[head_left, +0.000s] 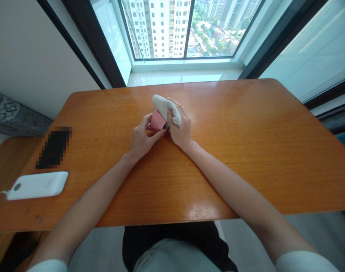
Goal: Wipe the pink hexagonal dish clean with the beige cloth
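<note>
Near the middle of the wooden table, my left hand point(142, 139) grips a small pink object point(157, 121) with flat, angled faces, like a little box. A dark or metallic bit shows at its right end, too small to make out. My right hand point(183, 126) is closed on a folded white cloth point(165, 105), thumb on top of it. The cloth lies against the upper right side of the pink object, and both hands nearly meet there. The pink object's underside is hidden by my left fingers.
The wooden table point(246, 151) spans most of the view. At its left side lie a white, rounded flat device point(38, 185) with a short cord and a dark, pixelated rectangle point(54, 147). Behind the table's far edge is a window point(186, 30) with dark frames.
</note>
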Available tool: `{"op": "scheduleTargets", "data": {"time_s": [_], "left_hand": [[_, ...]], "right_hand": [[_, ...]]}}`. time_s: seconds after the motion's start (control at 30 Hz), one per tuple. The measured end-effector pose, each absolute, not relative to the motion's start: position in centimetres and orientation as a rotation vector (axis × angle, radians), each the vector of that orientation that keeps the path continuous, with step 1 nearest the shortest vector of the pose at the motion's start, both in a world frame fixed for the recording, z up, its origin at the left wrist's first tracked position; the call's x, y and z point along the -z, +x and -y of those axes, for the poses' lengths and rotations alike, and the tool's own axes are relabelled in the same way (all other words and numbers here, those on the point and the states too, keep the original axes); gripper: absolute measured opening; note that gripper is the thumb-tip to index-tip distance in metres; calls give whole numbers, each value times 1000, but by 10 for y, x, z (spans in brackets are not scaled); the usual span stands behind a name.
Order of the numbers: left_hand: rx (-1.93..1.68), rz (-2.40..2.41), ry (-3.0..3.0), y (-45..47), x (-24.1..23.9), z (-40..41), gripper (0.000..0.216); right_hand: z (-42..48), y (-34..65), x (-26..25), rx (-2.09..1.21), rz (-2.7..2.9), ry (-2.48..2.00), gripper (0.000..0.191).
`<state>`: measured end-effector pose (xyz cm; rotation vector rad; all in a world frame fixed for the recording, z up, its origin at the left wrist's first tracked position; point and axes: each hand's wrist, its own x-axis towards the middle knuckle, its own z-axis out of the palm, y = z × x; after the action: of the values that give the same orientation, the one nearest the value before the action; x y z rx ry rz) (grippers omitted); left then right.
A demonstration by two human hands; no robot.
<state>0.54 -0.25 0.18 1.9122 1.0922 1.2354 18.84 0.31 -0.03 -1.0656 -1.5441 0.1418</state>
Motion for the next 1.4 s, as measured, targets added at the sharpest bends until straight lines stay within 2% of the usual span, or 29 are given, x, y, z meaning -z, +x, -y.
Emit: {"op": "scheduleTargets", "data": {"time_s": [0.3,0.53,0.83,1.07,1.27,1.4], "left_hand": [[-1230,-1112,1892,6,-2,3,72],[-1232,-1137,1887,4,0,2,74],[-1228,-1139,1864,3,-1,2,75],[-1214,-1110,1856,3,-1,2,78],[-1238,-1082,1856,3,0,1,76],[-1234,-1100,1853,2,3,-1,58]], "right_hand": [[-5,192,-2,-614,1149,-1287,56],[-18,206,5,-698,1034,-1352,52],[-11,201,5,-457,1139,-1380,52],[-4,197,7,-120,1499,-1075,46],[5,199,0,29,1753,-1001,51],[12,197,-7,70,1907,-1021,53]]}}
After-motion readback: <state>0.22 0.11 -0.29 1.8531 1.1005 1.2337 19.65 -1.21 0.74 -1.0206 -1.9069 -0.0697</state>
